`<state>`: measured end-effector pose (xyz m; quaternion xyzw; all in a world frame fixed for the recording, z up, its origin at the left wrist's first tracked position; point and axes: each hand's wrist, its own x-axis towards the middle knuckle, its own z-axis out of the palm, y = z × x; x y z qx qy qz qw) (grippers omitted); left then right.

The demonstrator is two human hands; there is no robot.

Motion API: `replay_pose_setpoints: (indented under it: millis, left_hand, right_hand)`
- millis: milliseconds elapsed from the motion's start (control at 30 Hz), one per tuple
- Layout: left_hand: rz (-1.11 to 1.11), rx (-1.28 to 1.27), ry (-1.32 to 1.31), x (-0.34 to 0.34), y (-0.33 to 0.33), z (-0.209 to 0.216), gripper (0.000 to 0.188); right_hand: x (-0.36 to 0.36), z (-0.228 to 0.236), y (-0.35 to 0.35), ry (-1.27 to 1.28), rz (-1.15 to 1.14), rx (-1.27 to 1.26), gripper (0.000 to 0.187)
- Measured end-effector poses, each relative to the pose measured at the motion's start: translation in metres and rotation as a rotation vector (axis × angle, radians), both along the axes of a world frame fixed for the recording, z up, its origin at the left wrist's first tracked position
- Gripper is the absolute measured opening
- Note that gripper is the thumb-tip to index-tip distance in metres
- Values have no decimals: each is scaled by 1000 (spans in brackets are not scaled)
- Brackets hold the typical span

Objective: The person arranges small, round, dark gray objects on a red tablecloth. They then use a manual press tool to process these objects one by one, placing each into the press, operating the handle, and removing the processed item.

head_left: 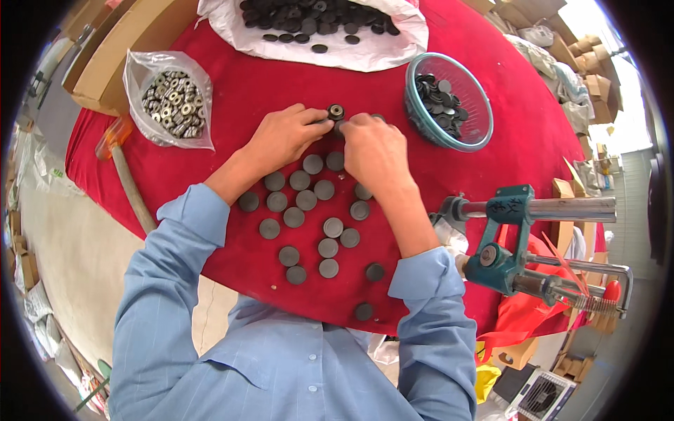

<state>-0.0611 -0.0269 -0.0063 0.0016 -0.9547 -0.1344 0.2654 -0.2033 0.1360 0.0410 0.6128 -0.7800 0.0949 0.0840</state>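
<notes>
In the head view, leaning over a red cloth [232, 84] with both hands close together near its middle. Reaching with the left hand [284, 139] to the left side of a small ringed piece [335, 111], dark outside and metallic at the center. Bending the right hand [377, 151] downward just to the right and nearer side of that same piece, with fingers drawn together. Cannot tell for sure what either hand is pinching, with the fingertips partly hidden. Scattered between the hands and the body, many round gray discs [305, 201], mostly flat and apart, some touching. At the far edge, spread open, a white sack [404, 52] with black discs [323, 24] inside. To the right of the hands, a teal basket [463, 148] with more dark discs [442, 105] in it. To the left, a clear plastic bag [138, 81] full of metal rings [175, 105], just beside a cardboard box [116, 70]. Nearer on the left, lying aslant, a hammer [132, 184] with orange head and wooden handle. At the right side, a green hand press [502, 263] with metal rods, near a red bag [523, 323].
</notes>
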Motion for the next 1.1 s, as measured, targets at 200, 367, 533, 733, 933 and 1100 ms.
replay_pose_setpoints:
  millis: [200,367,533,733,933,1100]
  left_hand:
    - [60,-89,-52,8,2,0,29]
    - [39,-21,4,7,1,-2,27]
    - [48,69,37,8,2,-4,27]
    - [39,111,78,8,2,-8,27]
    - [64,129,80,11,0,-11,27]
    - [47,145,90,8,1,-9,27]
  right_hand:
    - [-124,46,11,-158,-572,-293,31]
    - [-155,34,-1,-238,-820,10,39]
    - [-170,24,-14,-172,-797,150,40]
    - [-170,18,-3,-126,-635,-181,31]
    - [-74,48,-29,-792,-239,-417,26]
    - [-34,9,-50,-903,-265,-149,28]
